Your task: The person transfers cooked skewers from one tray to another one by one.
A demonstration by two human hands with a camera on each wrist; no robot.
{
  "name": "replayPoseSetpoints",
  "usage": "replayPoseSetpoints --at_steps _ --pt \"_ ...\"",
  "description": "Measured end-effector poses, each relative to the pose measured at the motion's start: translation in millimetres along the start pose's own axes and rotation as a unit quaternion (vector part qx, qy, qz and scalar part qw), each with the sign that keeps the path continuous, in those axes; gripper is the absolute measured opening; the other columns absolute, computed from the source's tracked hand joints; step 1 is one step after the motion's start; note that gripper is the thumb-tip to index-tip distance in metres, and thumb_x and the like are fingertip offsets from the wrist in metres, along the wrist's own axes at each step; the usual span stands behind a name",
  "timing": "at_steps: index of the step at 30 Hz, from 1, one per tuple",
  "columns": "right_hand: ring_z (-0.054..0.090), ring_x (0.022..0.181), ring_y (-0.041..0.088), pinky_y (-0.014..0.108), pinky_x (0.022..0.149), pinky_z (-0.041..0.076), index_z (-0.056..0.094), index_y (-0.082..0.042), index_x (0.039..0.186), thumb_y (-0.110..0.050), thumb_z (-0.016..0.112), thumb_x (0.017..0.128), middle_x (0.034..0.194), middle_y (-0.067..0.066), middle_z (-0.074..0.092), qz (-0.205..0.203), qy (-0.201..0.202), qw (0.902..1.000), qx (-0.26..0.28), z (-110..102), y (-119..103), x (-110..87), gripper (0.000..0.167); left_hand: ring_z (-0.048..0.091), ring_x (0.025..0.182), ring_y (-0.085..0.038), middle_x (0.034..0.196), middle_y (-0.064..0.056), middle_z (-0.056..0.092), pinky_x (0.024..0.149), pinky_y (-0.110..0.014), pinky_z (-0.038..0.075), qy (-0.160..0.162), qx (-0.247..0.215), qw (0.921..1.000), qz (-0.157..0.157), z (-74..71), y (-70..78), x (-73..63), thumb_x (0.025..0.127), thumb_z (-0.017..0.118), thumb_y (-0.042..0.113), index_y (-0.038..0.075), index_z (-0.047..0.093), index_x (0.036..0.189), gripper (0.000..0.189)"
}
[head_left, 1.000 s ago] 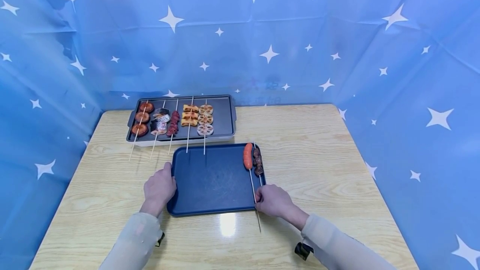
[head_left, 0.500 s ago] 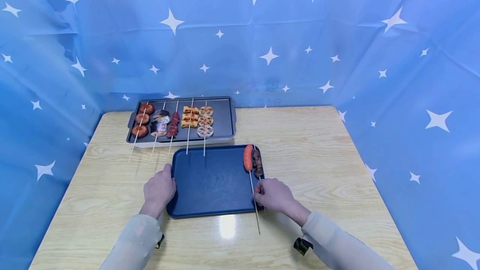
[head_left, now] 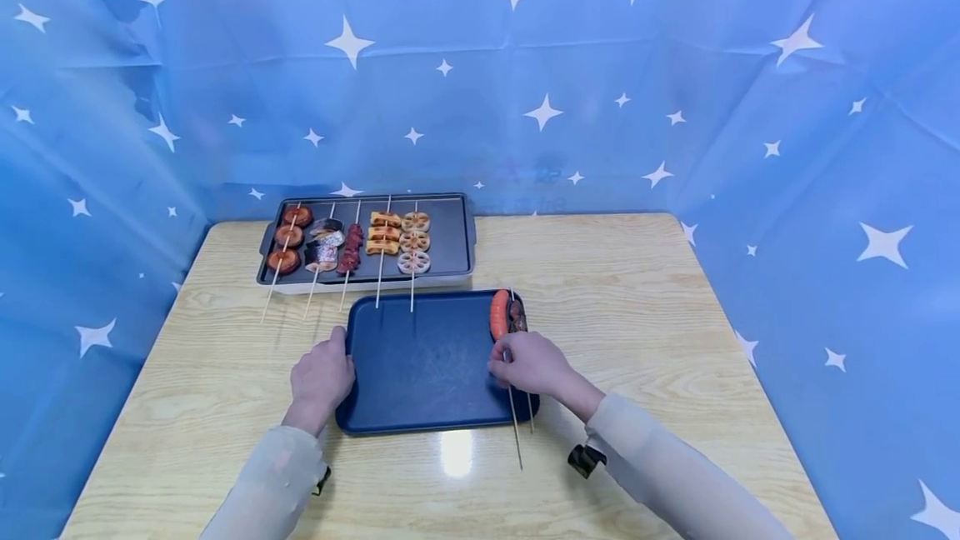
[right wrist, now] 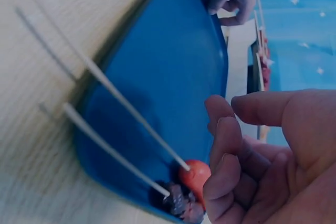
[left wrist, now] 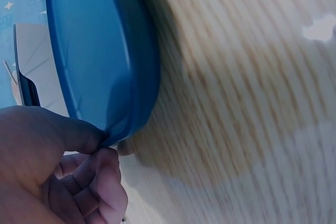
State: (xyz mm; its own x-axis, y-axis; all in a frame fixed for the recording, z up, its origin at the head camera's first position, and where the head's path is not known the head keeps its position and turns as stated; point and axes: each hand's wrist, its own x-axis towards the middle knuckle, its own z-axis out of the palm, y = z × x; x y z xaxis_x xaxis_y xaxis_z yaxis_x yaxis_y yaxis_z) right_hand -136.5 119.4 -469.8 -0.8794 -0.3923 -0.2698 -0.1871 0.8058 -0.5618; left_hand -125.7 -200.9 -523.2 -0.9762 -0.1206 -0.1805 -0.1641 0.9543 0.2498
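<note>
Beyond the dark-blue shallow rectangular tray (head_left: 420, 365), toward its left, a flat black griddle (head_left: 450, 232) bears five food skewers (head_left: 383, 233). The left hand (head_left: 322, 373) pinches the tray's left rim, probably to steady it. At the tray's right end lie an orange-red sausage skewer (head_left: 498, 313) and a dark-brown meat skewer (head_left: 517, 313), thin pale sticks (right wrist: 126, 103) overhanging its near edge, perhaps leaving ends to grip. Above them the right hand (head_left: 531, 363) hovers, thumb and fingertips nearly meeting, apparently holding nothing.
</note>
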Motion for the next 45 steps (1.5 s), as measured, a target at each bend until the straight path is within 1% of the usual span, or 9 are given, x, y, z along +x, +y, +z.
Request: replayPoseSetpoints --at_steps 7,14,21,25,29,33,38,40,45 --pt "0.054 0.051 0.006 0.025 0.052 0.040 0.068 -0.016 0.086 -0.024 0.065 0.090 0.065 -0.001 0.071 -0.018 -0.011 0.9997 0.012 1.3 -16.6 18.3 0.010 0.064 0.068 -0.037 0.089 -0.022 0.068 0.050 -0.047 0.046 0.005 0.000 1.0000 0.001 -0.3 0.1 -1.5 0.091 0.058 0.016 0.004 0.052 0.115 0.027" --pt "0.054 0.054 0.005 0.024 0.054 0.042 0.071 -0.016 0.091 -0.027 0.064 0.091 0.065 -0.009 0.065 -0.051 0.005 0.9986 0.011 4.8 -31.4 42.4 0.012 0.064 0.067 -0.038 0.088 -0.022 0.068 0.049 -0.047 0.046 0.015 0.000 0.9999 -0.001 1.1 0.2 -1.6 0.090 0.059 0.017 0.005 0.052 0.115 0.028" --pt "0.056 0.060 0.006 0.025 0.059 0.044 0.070 -0.016 0.100 -0.028 0.061 0.094 0.074 -0.008 0.067 -0.042 0.023 0.9987 0.018 8.3 -43.3 65.6 0.016 0.064 0.066 -0.037 0.088 -0.022 0.068 0.049 -0.046 0.045 0.017 -0.001 0.9999 -0.001 1.9 0.3 -1.7 0.090 0.059 0.017 0.005 0.053 0.116 0.029" --pt "0.057 0.062 0.007 0.025 0.058 0.044 0.070 -0.017 0.103 -0.032 0.061 0.095 0.077 -0.007 0.067 -0.029 0.031 0.9990 0.008 9.4 -50.9 74.3 0.020 0.064 0.066 -0.037 0.087 -0.022 0.067 0.049 -0.045 0.045 0.017 -0.002 0.9999 -0.003 1.1 1.1 -3.0 0.090 0.058 0.017 0.005 0.052 0.117 0.030" --pt "0.057 0.062 0.007 0.026 0.059 0.045 0.070 -0.018 0.106 -0.035 0.058 0.096 0.078 -0.008 0.067 -0.019 0.032 0.9991 0.019 10.4 -56.9 82.1 0.023 0.064 0.066 -0.037 0.085 -0.021 0.067 0.049 -0.045 0.045 0.019 0.002 0.9998 -0.004 0.2 2.5 -3.5 0.090 0.059 0.017 0.005 0.053 0.113 0.026" --pt "0.058 0.059 0.009 0.027 0.060 0.045 0.070 -0.016 0.105 -0.031 0.055 0.098 0.074 -0.007 0.068 -0.029 0.042 0.9981 0.034 11.1 -61.4 88.8 0.023 0.063 0.065 -0.035 0.084 -0.019 0.067 0.049 -0.044 0.045 0.017 0.004 0.9998 -0.006 1.0 3.1 -2.4 0.091 0.060 0.018 0.006 0.053 0.112 0.025" --pt "0.057 0.059 0.007 0.026 0.061 0.044 0.072 -0.016 0.102 -0.033 0.054 0.099 0.073 -0.007 0.068 -0.033 0.058 0.9969 0.042 12.3 -66.1 96.2 0.025 0.064 0.065 -0.036 0.084 -0.019 0.067 0.049 -0.044 0.045 0.021 0.004 0.9997 -0.006 2.3 2.7 -1.1 0.091 0.061 0.018 0.006 0.053 0.111 0.025" --pt "0.058 0.061 0.007 0.025 0.060 0.044 0.072 -0.016 0.103 -0.034 0.054 0.099 0.075 -0.006 0.068 -0.028 0.058 0.9965 0.054 13.5 -67.3 98.9 0.026 0.064 0.064 -0.036 0.084 -0.018 0.067 0.048 -0.044 0.045 0.020 0.005 0.9998 -0.008 2.3 2.4 -0.9 0.091 0.061 0.019 0.006 0.053 0.111 0.025" --pt "0.059 0.061 0.008 0.025 0.056 0.044 0.072 -0.014 0.101 -0.032 0.057 0.098 0.082 0.002 0.073 -0.021 0.044 0.9934 0.104 15.8 -68.3 102.6 0.024 0.063 0.063 -0.034 0.083 -0.018 0.067 0.047 -0.043 0.045 0.019 0.009 0.9998 -0.007 3.7 2.3 -0.2 0.092 0.060 0.019 0.005 0.053 0.113 0.026"
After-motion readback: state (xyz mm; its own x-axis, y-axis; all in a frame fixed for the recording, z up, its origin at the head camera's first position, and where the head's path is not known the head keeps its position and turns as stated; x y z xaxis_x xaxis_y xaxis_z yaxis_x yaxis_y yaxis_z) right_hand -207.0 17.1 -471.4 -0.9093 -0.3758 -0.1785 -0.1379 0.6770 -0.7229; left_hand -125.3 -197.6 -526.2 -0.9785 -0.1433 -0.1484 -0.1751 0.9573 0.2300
